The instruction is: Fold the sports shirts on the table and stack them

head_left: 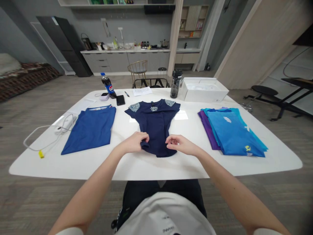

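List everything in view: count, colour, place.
Table: 1, white, centre
Tee: 1, navy, mid-table
Shirt: 1, blue, table left
Shirt stack: 1, blue, purple, table right
Box: 1, white, far right
Flask: 1, dark, beside box
Cola: 1, dark, far left
Phone: 1, black, beside cola
Printed sheet: 1, white, far edge
Pen: 1, dark, beside sheet
Cable: 1+, white, table left
Fridge: 1, dark, back left
Chairs: 2, gold and black, beyond table
Left hand: 1, bare, holding tee's hem
Right hand: 1, bare, open by tee's edge

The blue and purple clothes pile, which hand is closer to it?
Right. The right hand is left of the clothes pile, by the nearer edge of the navy shirt; the left hand is farther left, at the shirt's other edge.
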Demonstrator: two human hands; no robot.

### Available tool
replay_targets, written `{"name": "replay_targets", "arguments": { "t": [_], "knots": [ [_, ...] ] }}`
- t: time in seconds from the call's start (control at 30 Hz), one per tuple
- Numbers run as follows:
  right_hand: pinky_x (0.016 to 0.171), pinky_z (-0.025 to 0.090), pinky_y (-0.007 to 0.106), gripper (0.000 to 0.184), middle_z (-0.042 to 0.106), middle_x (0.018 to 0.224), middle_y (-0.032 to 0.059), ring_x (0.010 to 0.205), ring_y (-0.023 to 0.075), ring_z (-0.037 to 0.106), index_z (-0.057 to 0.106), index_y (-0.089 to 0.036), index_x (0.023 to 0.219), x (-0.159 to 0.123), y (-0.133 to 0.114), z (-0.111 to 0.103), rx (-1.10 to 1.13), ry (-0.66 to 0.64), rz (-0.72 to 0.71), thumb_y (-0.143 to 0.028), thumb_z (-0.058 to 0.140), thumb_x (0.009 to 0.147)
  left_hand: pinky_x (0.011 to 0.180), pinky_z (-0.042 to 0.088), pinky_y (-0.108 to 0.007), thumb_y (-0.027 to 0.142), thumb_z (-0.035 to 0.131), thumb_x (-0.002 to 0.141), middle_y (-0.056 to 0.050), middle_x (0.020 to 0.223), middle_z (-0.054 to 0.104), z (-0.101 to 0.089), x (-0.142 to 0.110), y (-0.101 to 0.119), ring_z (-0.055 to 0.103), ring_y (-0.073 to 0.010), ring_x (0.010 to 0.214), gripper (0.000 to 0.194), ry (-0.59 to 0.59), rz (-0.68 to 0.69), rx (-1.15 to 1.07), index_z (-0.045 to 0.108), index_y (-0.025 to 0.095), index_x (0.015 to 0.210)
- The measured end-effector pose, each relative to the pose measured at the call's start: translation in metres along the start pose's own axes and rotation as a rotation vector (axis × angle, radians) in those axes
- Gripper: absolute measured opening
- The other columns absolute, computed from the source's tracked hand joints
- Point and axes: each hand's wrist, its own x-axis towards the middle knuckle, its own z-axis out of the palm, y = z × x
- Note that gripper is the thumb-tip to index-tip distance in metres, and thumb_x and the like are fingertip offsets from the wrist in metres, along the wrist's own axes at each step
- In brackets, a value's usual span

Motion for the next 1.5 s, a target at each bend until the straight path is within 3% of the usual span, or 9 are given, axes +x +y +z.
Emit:
{"name": "replay_targets", "arguments": {
  "t": [0.17,0.4,0.53,0.7,0.93,1.03,1.2,1.33,1.5],
  "knots": [
    [0.098,0.045,0.042,0.028,0.063,0.132,0.0083,0.115,0.0261,0.058,0.068,-0.025,0.119,0.0,0.025,0.036,-0.524,0.132,-0.059,-0.028,0.064,0.092,0.101,0.043,-0.037,0.013,0.06,0.072,-0.003,0.112,0.07,0.023,-0.053,-0.003,0.064,-0.0243,0.107,0.038,-0.051,-0.104,0.1,0.069,0.025,0.107],
    [0.09,0.045,0.04,0.026,0.066,0.119,0.0099,0.108,0.027,0.059,0.065,-0.023,0.118,-0.039,0.057,0.049,-0.776,0.198,0.1,-0.037,0.052,0.101,0.095,0.048,-0.039,0.037,0.056,0.096,-0.011,0.116,0.065,0.079,-0.062,0.006,0.061,-0.0261,0.105,0.034,0.114,-0.121,0.277,0.064,0.017,0.122],
    [0.087,0.045,0.038,0.022,0.069,0.11,0.0083,0.102,0.0246,0.06,0.068,-0.022,0.105,-0.069,0.068,0.025,-0.772,0.144,0.11,-0.026,0.047,0.101,0.09,0.048,-0.037,0.035,0.05,0.099,-0.01,0.107,0.067,0.076,-0.077,-0.002,0.062,-0.0244,0.097,0.026,0.138,-0.155,0.288,0.068,0.018,0.11],
    [0.079,0.047,0.033,0.014,0.071,0.088,0.0039,0.082,0.0215,0.064,0.071,-0.023,0.087,-0.09,0.065,-0.013,-0.637,0.015,0.248,-0.021,0.057,0.089,0.073,0.045,-0.03,0.049,0.047,0.101,-0.002,0.085,0.068,0.063,-0.092,0.008,0.064,-0.0185,0.078,0.035,0.008,-0.221,0.126,0.068,0.024,0.09],
    [0.09,0.049,0.04,0.018,0.069,0.105,0.0079,0.099,0.0252,0.063,0.07,-0.026,0.105,-0.081,0.047,0.018,-0.537,0.104,0.005,-0.037,0.059,0.096,0.079,0.046,-0.033,0.044,0.045,0.103,-0.007,0.095,0.066,0.076,-0.069,0.014,0.064,-0.0238,0.093,0.03,0.175,-0.287,0.272,0.065,0.022,0.096],
    [0.083,0.049,0.042,0.017,0.069,0.096,0.0074,0.092,0.0266,0.063,0.069,-0.026,0.096,-0.093,0.056,0.021,-0.6,0.062,0.058,-0.037,0.057,0.098,0.076,0.046,-0.034,0.044,0.052,0.1,-0.007,0.092,0.066,0.082,-0.077,0.003,0.064,-0.0251,0.088,0.026,0.113,-0.34,0.322,0.063,0.023,0.091],
    [0.078,0.048,0.041,0.03,0.07,0.082,0.0053,0.083,0.0258,0.063,0.069,-0.027,0.083,-0.12,0.064,-0.002,-0.528,-0.011,0.188,-0.048,0.055,0.099,0.07,0.043,-0.034,0.048,0.054,0.098,-0.002,0.083,0.067,0.075,-0.104,-0.007,0.065,-0.0226,0.075,0.027,-0.018,-0.391,0.215,0.061,0.025,0.086],
    [0.07,0.046,0.035,0.04,0.069,0.076,0.0031,0.071,0.0217,0.062,0.069,-0.026,0.081,-0.085,0.063,-0.018,-0.411,0.008,0.278,-0.053,0.047,0.101,0.068,0.042,-0.032,0.052,0.046,0.101,0.001,0.079,0.066,0.054,-0.077,-0.008,0.065,-0.0208,0.072,0.034,-0.038,-0.383,0.084,0.06,0.026,0.083],
    [0.074,0.046,0.035,0.035,0.069,0.084,0.0045,0.076,0.0221,0.062,0.068,-0.024,0.085,0.028,0.103,-0.063,-0.477,0.266,0.308,-0.051,0.051,0.097,0.086,0.048,-0.033,0.04,0.046,0.103,-0.005,0.103,0.066,0.026,0.024,-0.041,0.065,-0.0221,0.096,0.025,0.109,-0.273,0.128,0.065,0.024,0.101]
  ]
}}
